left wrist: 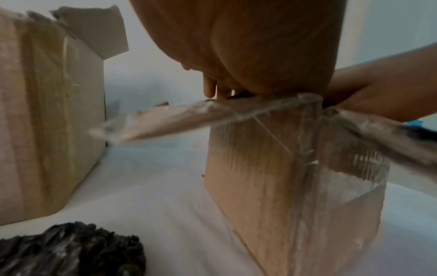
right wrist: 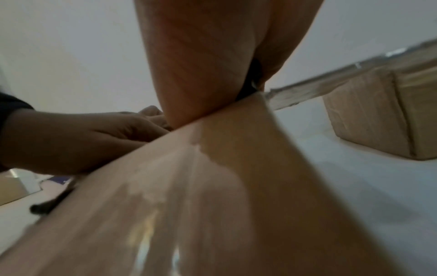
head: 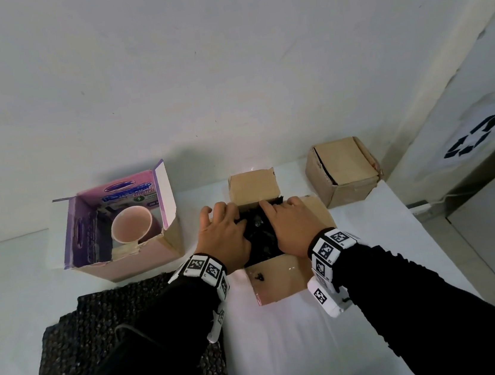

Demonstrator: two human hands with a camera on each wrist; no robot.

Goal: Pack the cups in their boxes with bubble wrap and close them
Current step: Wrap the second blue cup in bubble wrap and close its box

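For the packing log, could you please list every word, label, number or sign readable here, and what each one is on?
Recycling symbol, no words: on a white sheet on the grey panel at right.
Blue and green print on the purple box inner wall: too blurred to read.
Black-and-white square codes on the wrist bands: patterns, not text.
Brown boxes: no print visible.
Wrist views: no text.

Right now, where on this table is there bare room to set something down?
Bare table lies right of the open brown box, in front of the closed brown box. Bare strip left of the purple box. Crowded near-left: black bubble wrap.
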